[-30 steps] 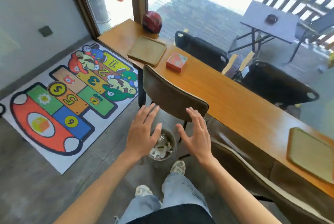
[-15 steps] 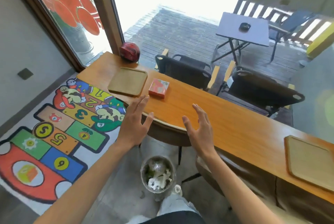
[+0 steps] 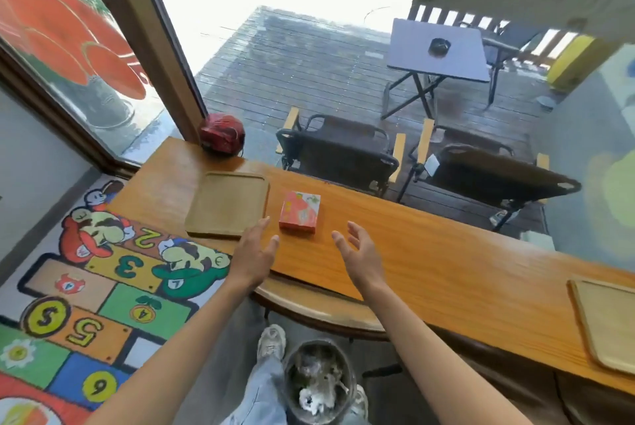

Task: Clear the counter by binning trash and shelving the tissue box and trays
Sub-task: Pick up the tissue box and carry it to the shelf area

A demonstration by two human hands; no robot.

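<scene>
A small orange tissue box (image 3: 300,211) lies on the long wooden counter (image 3: 429,253). Left of it rests a flat wooden tray (image 3: 226,203); a second wooden tray (image 3: 608,321) lies at the counter's right end. My left hand (image 3: 254,253) hovers just short of the box on its left, fingers spread, holding nothing. My right hand (image 3: 359,249) is open too, on the box's near right side, a little apart from it. A round bin (image 3: 318,380) with white crumpled trash stands on the floor by my feet.
A red helmet-like object (image 3: 221,132) sits at the counter's far left corner by the window frame. A chair back (image 3: 319,304) tucks under the counter before me. A colourful hopscotch mat (image 3: 86,287) covers the floor at left. Outside are dark chairs and a folding table.
The view has lifted from the bin to the counter. Both open hands rose from above the bin and moved forward over the counter, ending on either side of the tissue box.
</scene>
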